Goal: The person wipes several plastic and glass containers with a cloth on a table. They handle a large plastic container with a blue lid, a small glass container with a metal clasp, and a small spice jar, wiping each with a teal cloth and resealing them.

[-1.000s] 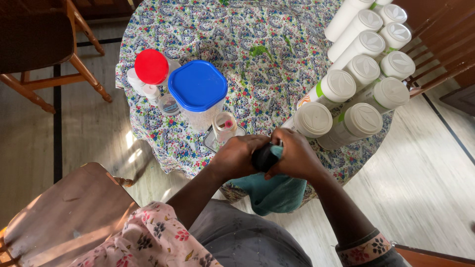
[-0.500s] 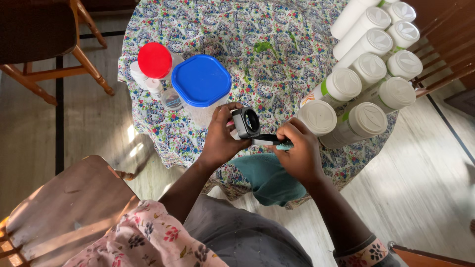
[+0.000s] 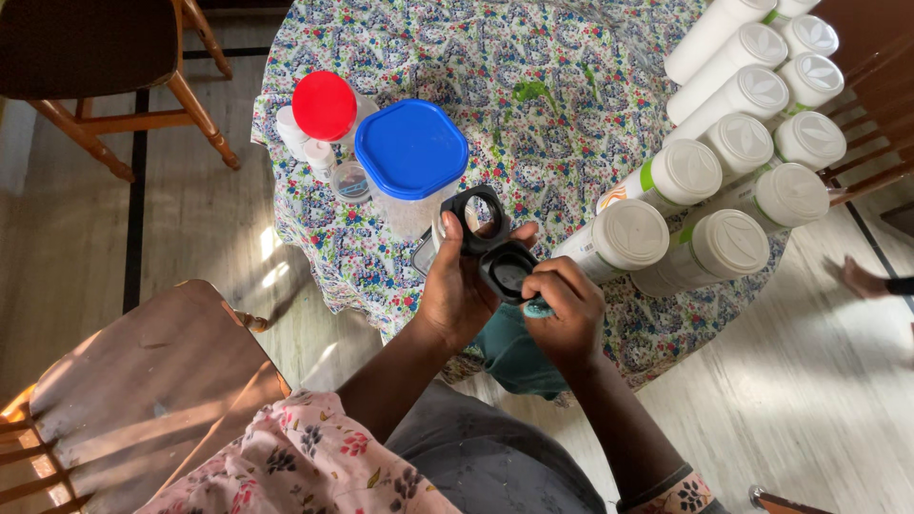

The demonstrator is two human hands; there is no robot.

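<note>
At center, over the bench's (image 3: 571, 124) near edge, I see white canisters (image 3: 724, 181) at 2 o'clock and a blue-lidded tub (image 3: 411, 152) at 11. My left hand (image 3: 457, 290) grips a black ring (image 3: 476, 219); right hand (image 3: 564, 319) pinches a black cap (image 3: 507, 271).

The counter (image 3: 447, 57), under a floral cloth (image 3: 571, 143), carries white canisters (image 3: 743, 143), a blue-lidded tub (image 3: 411, 149) and a red-lidded jar (image 3: 325, 105).

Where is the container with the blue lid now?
In the head view, the blue-lidded container stands on the floral tablecloth, right of the red-lidded jar, above the left hand.
</note>
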